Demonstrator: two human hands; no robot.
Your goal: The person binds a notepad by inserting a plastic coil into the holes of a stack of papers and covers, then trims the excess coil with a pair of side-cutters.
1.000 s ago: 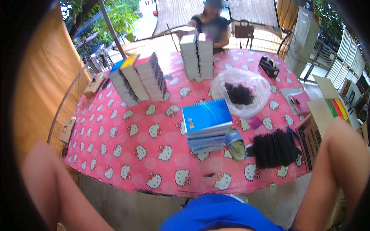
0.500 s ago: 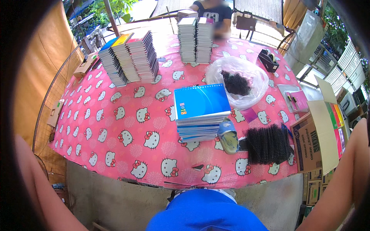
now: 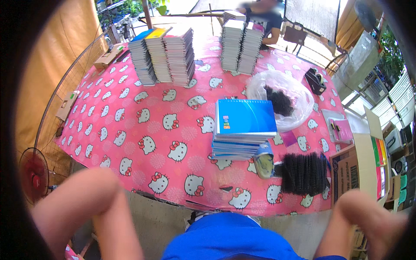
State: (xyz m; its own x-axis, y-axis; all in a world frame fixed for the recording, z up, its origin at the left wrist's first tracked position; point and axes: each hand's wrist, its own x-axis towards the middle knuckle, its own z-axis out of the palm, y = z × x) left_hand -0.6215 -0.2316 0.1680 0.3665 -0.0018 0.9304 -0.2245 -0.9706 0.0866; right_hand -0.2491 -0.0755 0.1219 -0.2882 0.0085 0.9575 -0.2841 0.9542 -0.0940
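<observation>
Neither of my hands shows. My left arm (image 3: 97,197) is bent, its elbow over the table's near left edge, and its far end runs out of the picture at the lower left. My right arm (image 3: 353,212) bends likewise beside the carton and leaves at the lower right. What my hands hold or touch is hidden. On the table, in front of me, lies a stack of blue spiral-topped notebooks (image 3: 245,119). Against its right side rests a blue-green slipper-shaped thing (image 3: 263,162). Right of that sits a bundle of black binding coils (image 3: 304,174).
Tall notebook stacks (image 3: 162,56) and further stacks (image 3: 242,47) stand at the back. A clear plastic bag (image 3: 301,112) holds more black coils. A tape dispenser (image 3: 315,81) and an open carton (image 3: 346,173) are at the right. Beyond the table is another person (image 3: 271,26). A red fan (image 3: 34,177) stands left.
Both my arms have come inward, and their bent elbows now show over the table's near corners. The whole view has shifted, so things sit further right. The person behind the table has leaned.
</observation>
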